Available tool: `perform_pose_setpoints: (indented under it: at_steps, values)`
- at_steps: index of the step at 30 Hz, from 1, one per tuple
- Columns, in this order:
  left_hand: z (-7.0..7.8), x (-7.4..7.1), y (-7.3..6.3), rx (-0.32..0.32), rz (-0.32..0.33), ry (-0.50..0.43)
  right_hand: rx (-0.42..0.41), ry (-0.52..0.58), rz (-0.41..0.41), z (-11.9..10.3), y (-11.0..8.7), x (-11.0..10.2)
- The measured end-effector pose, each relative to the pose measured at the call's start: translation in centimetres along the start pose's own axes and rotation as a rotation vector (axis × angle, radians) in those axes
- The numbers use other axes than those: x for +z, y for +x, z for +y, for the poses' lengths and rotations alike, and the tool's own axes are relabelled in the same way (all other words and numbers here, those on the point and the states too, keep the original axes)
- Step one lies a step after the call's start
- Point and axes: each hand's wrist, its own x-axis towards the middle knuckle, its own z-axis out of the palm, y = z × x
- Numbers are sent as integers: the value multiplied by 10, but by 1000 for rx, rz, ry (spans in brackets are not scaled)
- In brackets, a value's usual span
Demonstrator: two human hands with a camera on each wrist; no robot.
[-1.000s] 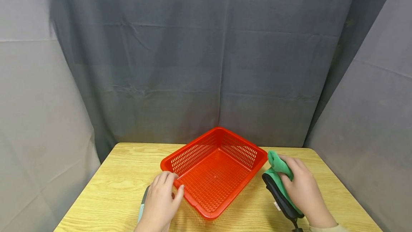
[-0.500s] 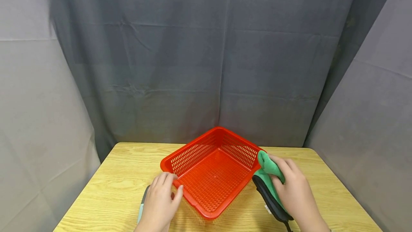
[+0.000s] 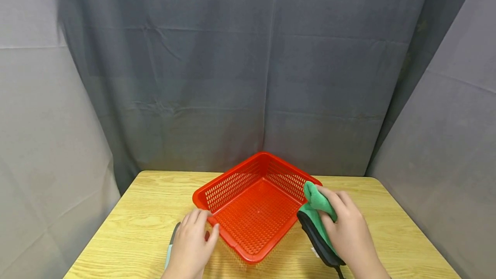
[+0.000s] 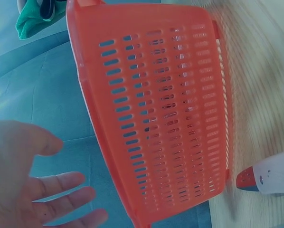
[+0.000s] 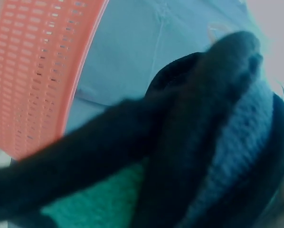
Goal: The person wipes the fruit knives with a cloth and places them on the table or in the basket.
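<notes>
A red plastic basket with slotted walls stands on the table. My right hand grips a folded green fleece piece with black edging and a dark cord. Held at the basket's right side, the piece overlaps the rim in the head view. Its dark edging and strap fill much of the right wrist view, where green pile shows below. My left hand is by the basket's near left corner. In the left wrist view its spread fingers hold nothing and stand apart from the basket wall.
A pale object with a red and dark tip lies on the table by the basket; its grey and light blue end shows beside my left hand. The wooden table backs onto a grey curtain, with pale cloth at both sides.
My right hand has moved left with the green fleece piece, from beside the basket to over its right rim. The left hand has shifted only slightly; the basket has stayed in place.
</notes>
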Motion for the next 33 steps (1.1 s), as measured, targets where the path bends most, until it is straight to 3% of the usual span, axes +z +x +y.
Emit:
perform_pose_setpoints:
  at_steps: [4,7,14,23,28,33]
  values:
    - [-2,0,-1,-4,-1,10,-24,0,8,-4,-2,3]
    - [-3,-1,-2,-30,-36,12,-39,7,18,-7,-3,7]
    - [-7,-5,-4,-133,-229,5,-58,22,38,-10,-5,12]
    - [-20,0,-11,-180,-526,48,-68,31,49,-12,-5,14]
    - [-27,4,-19,-201,-633,45,-80,26,59,-14,-5,14]
    - [-32,9,-23,-272,-714,32,-91,28,68,-16,-5,13]
